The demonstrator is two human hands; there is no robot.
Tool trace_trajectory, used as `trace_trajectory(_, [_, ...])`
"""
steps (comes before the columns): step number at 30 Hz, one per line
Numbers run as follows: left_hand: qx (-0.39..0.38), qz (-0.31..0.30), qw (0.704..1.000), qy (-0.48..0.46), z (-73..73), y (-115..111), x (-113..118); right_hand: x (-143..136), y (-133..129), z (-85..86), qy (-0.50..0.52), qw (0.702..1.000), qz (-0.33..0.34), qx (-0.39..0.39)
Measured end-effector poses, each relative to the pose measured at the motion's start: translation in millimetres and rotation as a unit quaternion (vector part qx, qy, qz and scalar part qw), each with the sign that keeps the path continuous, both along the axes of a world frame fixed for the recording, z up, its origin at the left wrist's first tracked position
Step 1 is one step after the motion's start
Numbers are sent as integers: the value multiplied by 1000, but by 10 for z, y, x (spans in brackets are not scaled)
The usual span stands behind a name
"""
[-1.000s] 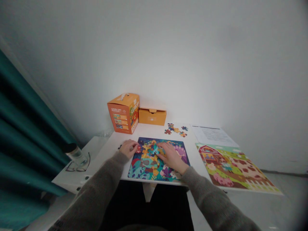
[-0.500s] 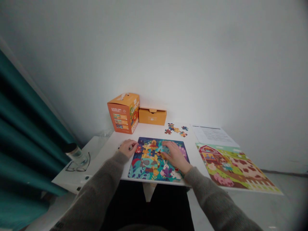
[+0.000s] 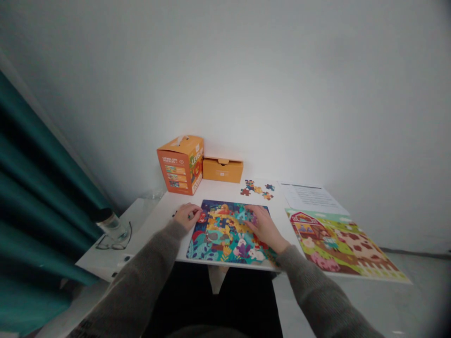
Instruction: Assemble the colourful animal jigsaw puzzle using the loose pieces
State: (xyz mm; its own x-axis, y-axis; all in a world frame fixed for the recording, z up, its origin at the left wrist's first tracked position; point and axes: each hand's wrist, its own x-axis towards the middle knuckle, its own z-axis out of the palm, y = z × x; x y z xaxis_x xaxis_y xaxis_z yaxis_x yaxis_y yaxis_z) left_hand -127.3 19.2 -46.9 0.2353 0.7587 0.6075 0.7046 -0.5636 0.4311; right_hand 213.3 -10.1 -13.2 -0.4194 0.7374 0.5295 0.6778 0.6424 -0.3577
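A colourful animal jigsaw puzzle (image 3: pixel 225 238) lies at the front of the white table, mostly assembled, with a gap of mismatched dark and yellow pieces near its middle. My left hand (image 3: pixel 187 216) rests at its left edge, thumb and forefinger curled together; whatever they may hold is hidden. A small dark bit shows beside its knuckles. My right hand (image 3: pixel 263 225) lies over the upper right of the puzzle, thumb and fingers apart, fingertips touching the surface. Several loose puzzle pieces (image 3: pixel 258 190) are scattered behind the puzzle.
An orange puzzle box (image 3: pixel 181 164) and a smaller yellow box (image 3: pixel 222 170) stand at the back. Rightward are a printed sheet (image 3: pixel 312 196) and a farm picture (image 3: pixel 341 241). Glasses (image 3: pixel 114 244) and a jar (image 3: pixel 112 225) sit at left, near a teal curtain (image 3: pixel 31 202).
My right hand has shifted slightly right across the puzzle, uncovering more of its middle. My left hand has stayed at the left edge.
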Motion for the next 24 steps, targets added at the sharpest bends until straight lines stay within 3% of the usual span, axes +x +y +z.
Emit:
trace_trajectory(7, [-1, -3, 1000, 7, 15, 6, -1, 170, 62, -129, -47, 997, -10, -58])
trace_trajectory(16, [-15, -8, 1000, 18, -1, 15, -3, 71, -25, -83, -43, 996, 12, -72])
trace_trajectory(24, [-89, -149, 971, 167, 238, 67, 303, -1, -137, -70, -49, 997, 6, -58])
